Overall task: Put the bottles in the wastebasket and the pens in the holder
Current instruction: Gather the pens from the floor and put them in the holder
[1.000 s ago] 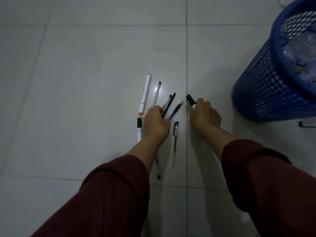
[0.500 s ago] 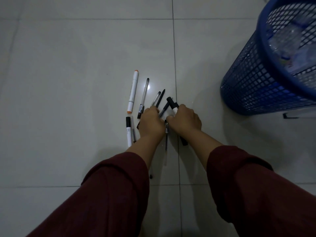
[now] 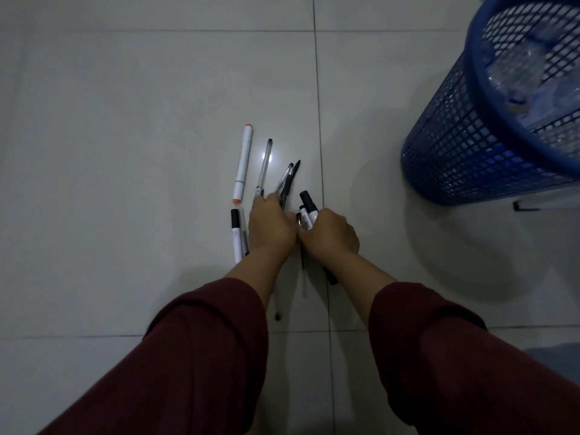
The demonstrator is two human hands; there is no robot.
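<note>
While both hands meet low on the floor (image 3: pixel 125 152), R hand (image 3: pixel 329 235) has its grip closed round a black marker (image 3: pixel 307 208). L hand (image 3: pixel 271 229) is curled over thin pens (image 3: pixel 287 180); can't tell if it grips them. White marker (image 3: pixel 243 163), clear pen (image 3: pixel 264 166) & another marker (image 3: pixel 236 233) lie loose just left. Bottles (image 3: pixel 518 67) sit in blue basket (image 3: pixel 455 146), far right.
</note>
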